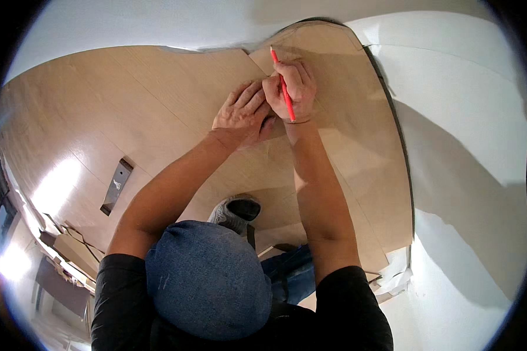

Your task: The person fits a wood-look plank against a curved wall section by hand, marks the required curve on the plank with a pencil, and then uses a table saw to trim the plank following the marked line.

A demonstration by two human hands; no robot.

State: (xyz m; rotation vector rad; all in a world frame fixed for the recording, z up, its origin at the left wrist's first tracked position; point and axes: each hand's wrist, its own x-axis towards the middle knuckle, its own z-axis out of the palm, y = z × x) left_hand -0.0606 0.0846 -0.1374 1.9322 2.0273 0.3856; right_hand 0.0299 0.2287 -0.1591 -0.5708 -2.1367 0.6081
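A red pencil (pixel 287 104) is held in my right hand (pixel 298 88), its fingers closed around it. The pencil's pale end points away from me, toward the far wall, close to a board seam. Beside it, my left hand (pixel 243 114) lies flat on the wood-look floor boards (pixel 158 93), fingers stretched out and nearly touching the right hand. Whether anything lies under the left palm is hidden.
A dark flat metal bar (pixel 117 186) lies on the boards to the left. White walls (pixel 451 76) rise ahead and right, with a dark gap along the floor's right edge. My bent denim knee (pixel 208 281) and grey shoe (pixel 235 213) are near. Scraps and strips (pixel 76 251) lie at lower left.
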